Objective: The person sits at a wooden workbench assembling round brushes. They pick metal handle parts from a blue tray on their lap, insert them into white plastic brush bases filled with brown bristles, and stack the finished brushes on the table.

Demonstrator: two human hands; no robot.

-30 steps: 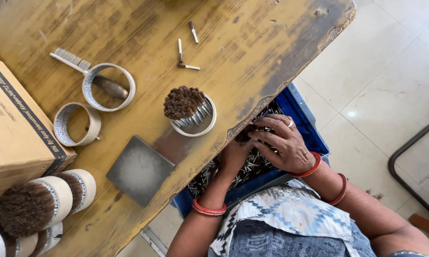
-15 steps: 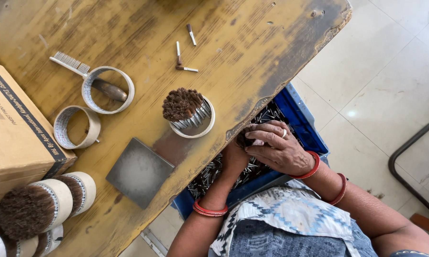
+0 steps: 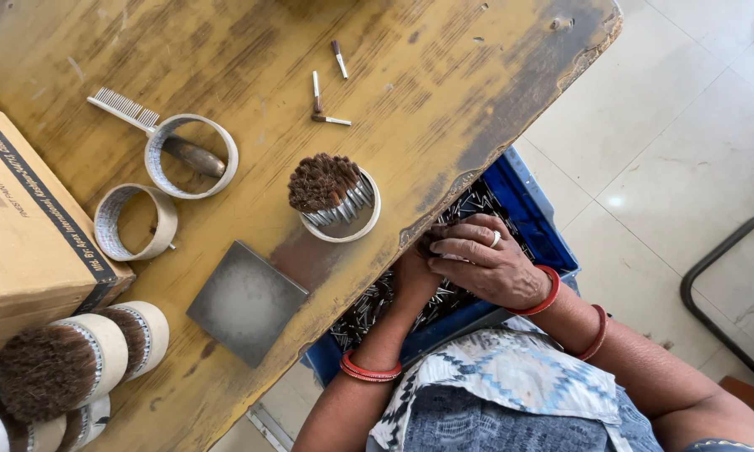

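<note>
We've got both hands down in the blue crate at 4 o'clock — right hand curled over a clump of brush pieces, left hand hidden under it, can't tell its grip — while the half-filled ring waits at table centre.

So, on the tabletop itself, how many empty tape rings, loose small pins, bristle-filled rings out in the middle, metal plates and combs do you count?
Empty tape rings: 2
Loose small pins: 3
Bristle-filled ring: 1
Grey metal plate: 1
Comb: 1
Total: 8
</note>
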